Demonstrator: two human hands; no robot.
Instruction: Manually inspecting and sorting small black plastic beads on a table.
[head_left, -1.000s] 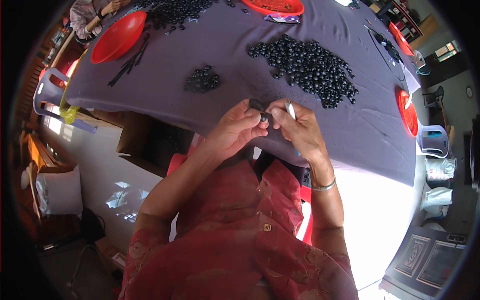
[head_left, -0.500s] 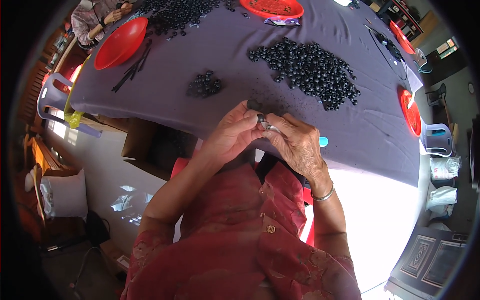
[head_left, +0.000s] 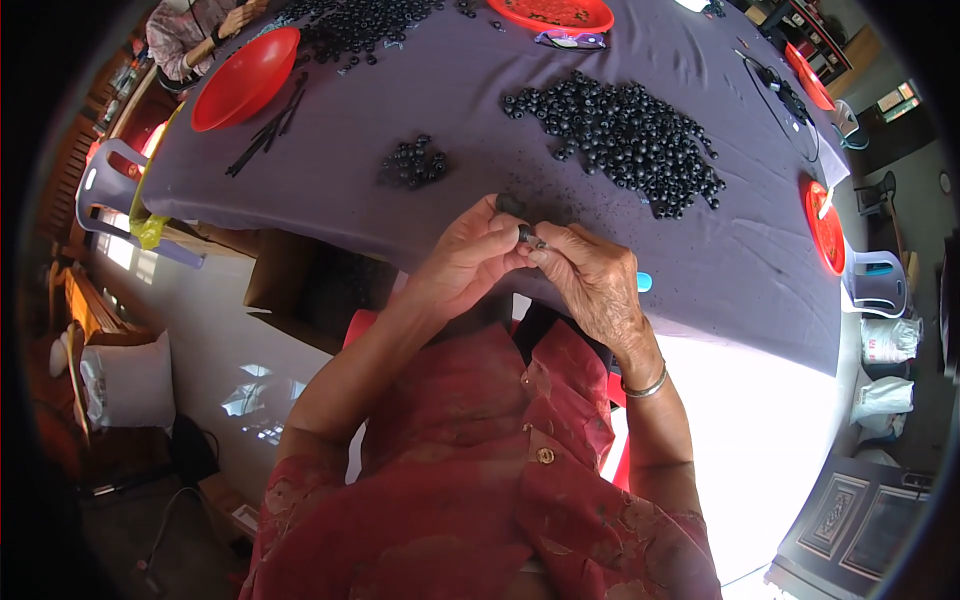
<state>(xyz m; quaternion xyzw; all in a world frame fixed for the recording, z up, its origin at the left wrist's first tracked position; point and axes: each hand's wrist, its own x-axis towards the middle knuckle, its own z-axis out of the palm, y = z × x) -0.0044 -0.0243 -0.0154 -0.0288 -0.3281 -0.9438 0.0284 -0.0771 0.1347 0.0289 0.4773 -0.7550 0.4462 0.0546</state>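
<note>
black, hard-looking material: the small bead-like piece [head_left: 525, 233], seen from where i stand, is probably light, stiff and somewhat slippery, best taken by its outer sides; it is rounded and dark, with finer detail too small to tell. position: near the edge of the purple cloth [head_left: 330, 170], between left hand [head_left: 468, 252], pinched on it, and right hand [head_left: 596, 280], closed around a blue-ended tool [head_left: 645, 282]

Red shirt [head_left: 430, 440] with paler flowers [head_left: 630, 505] and loose, short sleeves [head_left: 290, 500]; a round, gold-coloured button [head_left: 545, 456] in front; a silvery bracelet [head_left: 646, 386] on the right wrist.
</note>
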